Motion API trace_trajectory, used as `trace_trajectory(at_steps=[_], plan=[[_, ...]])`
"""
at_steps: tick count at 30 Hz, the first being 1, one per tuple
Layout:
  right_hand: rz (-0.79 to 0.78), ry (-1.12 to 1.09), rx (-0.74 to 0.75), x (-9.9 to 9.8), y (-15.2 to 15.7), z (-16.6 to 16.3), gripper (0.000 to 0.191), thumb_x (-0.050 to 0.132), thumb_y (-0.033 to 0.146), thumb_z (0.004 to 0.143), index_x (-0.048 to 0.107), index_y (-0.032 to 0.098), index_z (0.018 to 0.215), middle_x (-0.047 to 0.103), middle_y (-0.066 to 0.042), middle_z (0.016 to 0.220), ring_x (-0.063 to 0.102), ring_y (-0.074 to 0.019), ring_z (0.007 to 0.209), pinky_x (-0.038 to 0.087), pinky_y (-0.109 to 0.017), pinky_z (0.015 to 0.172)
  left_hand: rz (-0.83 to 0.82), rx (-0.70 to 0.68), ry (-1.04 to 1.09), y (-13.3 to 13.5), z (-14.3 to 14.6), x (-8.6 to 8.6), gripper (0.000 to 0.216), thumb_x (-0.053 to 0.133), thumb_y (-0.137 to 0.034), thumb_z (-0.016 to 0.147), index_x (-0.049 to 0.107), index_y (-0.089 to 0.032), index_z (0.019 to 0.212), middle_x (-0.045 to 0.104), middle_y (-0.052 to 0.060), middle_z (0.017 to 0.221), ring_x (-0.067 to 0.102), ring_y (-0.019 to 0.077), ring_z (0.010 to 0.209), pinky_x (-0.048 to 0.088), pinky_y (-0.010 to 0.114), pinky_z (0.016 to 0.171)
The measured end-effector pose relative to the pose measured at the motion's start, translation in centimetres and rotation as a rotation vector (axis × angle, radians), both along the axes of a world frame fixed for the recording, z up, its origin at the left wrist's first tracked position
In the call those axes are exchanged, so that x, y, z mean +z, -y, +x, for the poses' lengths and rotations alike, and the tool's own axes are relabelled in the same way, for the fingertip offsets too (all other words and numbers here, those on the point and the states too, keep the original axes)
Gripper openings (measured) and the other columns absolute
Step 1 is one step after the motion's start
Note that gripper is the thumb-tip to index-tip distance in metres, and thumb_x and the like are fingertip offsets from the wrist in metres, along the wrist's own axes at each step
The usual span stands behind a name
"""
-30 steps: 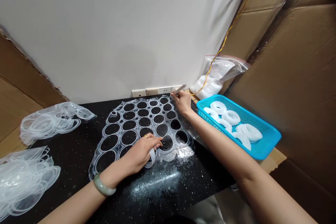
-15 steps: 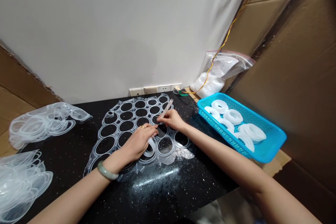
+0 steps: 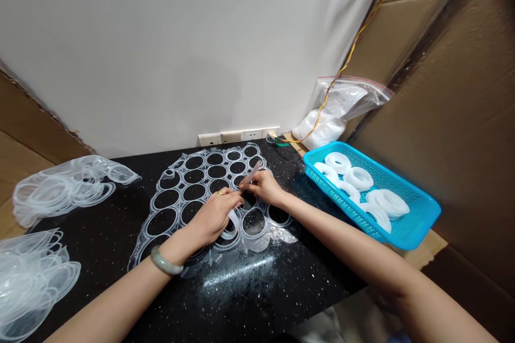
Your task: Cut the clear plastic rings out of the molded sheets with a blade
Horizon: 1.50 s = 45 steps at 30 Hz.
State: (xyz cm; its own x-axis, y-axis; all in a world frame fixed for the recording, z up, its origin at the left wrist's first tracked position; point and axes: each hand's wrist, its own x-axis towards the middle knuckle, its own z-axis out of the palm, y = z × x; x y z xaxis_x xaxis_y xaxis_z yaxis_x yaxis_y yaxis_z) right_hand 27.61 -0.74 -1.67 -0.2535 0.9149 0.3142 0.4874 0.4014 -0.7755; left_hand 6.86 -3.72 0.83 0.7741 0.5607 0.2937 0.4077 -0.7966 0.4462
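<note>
The left hand (image 3: 217, 214) curled around pale rings (image 3: 232, 225); the right hand (image 3: 263, 186) pinched a slim tool (image 3: 254, 171); keeping the holed sheet (image 3: 205, 183) flat probably helped.

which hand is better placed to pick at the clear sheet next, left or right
Probably the right hand: it grips a slim tool over the clear sheet. The left hand is occupied, with white rings in its fingers.

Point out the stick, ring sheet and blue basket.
Stick (image 3: 253, 171): head view, on the exposed shaft above the fingers.
Ring sheet (image 3: 206, 183): head view, on the clear webbing between holes.
Blue basket (image 3: 417, 218): head view, on the bare inside, near its right end.
</note>
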Motion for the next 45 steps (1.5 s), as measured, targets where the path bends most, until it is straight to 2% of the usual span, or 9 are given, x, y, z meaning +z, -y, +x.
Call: trace_trajectory(at_steps=[5,10,17,22,25,30,34,40,45], plan=[[0.243,0.408,0.102,0.9,1.0,0.0,0.015,0.060,0.018,0.091,0.075,0.018,0.090,0.075,-0.006,0.097,0.068,-0.0152,0.084,0.043,-0.022,0.071,-0.070,0.015,0.005,-0.1,0.2,0.4,0.028,0.036,-0.011,0.095,0.063,-0.018,0.089,0.065,0.007,0.092,0.056,0.0214,0.093,0.048,0.036,0.084],[0.264,0.639,-0.046,2.8,-1.1,-0.1,0.019,0.056,0.017,0.093,0.075,0.020,0.092,0.074,-0.007,0.095,0.066,-0.0158,0.079,0.039,-0.023,0.065,-0.087,0.030,0.016,0.1,0.1,0.7,0.031,0.035,-0.010,0.093,0.065,-0.016,0.100,0.066,0.009,0.096,0.059,0.0223,0.096,0.049,0.037,0.086],[0.272,0.272,-0.467,6.6,-7.7,2.1,0.020,0.059,0.026,0.092,0.076,0.017,0.090,0.075,-0.010,0.093,0.068,-0.0211,0.087,0.042,-0.026,0.072,-0.080,0.038,0.020,0.2,-0.2,0.1,0.031,0.037,-0.012,0.096,0.066,-0.018,0.103,0.068,0.009,0.106,0.059,0.0228,0.106,0.049,0.038,0.091],[0.228,0.001,-0.683,7.1,-9.4,3.6,0.020,0.062,0.027,0.089,0.077,0.014,0.092,0.076,-0.011,0.090,0.068,-0.0217,0.083,0.045,-0.027,0.071,-0.071,0.015,0.014,0.2,-0.5,0.6,0.031,0.036,-0.015,0.098,0.065,-0.019,0.104,0.067,0.009,0.113,0.058,0.0225,0.109,0.048,0.037,0.094],[0.103,-0.116,-0.609,6.3,-9.0,3.3,0.018,0.066,0.026,0.084,0.076,0.010,0.084,0.075,-0.013,0.085,0.067,-0.0202,0.075,0.045,-0.026,0.064,-0.079,0.010,0.012,-0.4,-0.6,0.9,0.032,0.034,-0.019,0.101,0.065,-0.018,0.109,0.067,0.010,0.110,0.060,0.0214,0.104,0.049,0.037,0.092],[-0.143,-0.169,-0.307,3.9,-7.2,0.9,0.027,0.075,0.037,0.073,0.073,0.009,0.070,0.070,-0.008,0.063,0.053,-0.0106,0.041,0.039,-0.023,0.044,-0.003,0.058,0.034,-3.1,-0.7,0.8,0.032,0.035,-0.014,0.098,0.065,-0.016,0.108,0.065,0.013,0.117,0.058,0.0239,0.110,0.047,0.043,0.097],[-0.243,-0.203,-0.147,2.1,-6.5,-0.7,0.033,0.078,0.043,0.069,0.073,0.011,0.067,0.065,-0.002,0.056,0.047,-0.0071,0.037,0.035,-0.020,0.040,0.005,0.063,0.012,-4.6,-0.7,0.3,0.032,0.037,-0.010,0.094,0.065,-0.016,0.107,0.063,0.013,0.121,0.057,0.0240,0.113,0.047,0.043,0.098],[-0.284,-0.185,-0.087,0.6,-6.6,-0.8,0.020,0.075,0.031,0.072,0.074,0.011,0.070,0.054,0.003,0.043,0.044,-0.0073,0.038,0.029,-0.019,0.041,-0.002,0.043,0.036,-4.6,-0.7,0.1,0.036,0.037,-0.005,0.088,0.065,-0.017,0.109,0.065,0.011,0.112,0.057,0.0232,0.105,0.049,0.042,0.093],[-0.267,-0.165,-0.093,0.4,-6.5,-1.0,0.016,0.073,0.026,0.074,0.075,0.010,0.074,0.058,0.002,0.048,0.044,-0.0066,0.039,0.030,-0.018,0.041,-0.002,0.051,0.033,-4.6,-0.6,0.2,0.035,0.036,-0.005,0.087,0.064,-0.015,0.106,0.065,0.012,0.108,0.057,0.0239,0.104,0.048,0.041,0.092]])
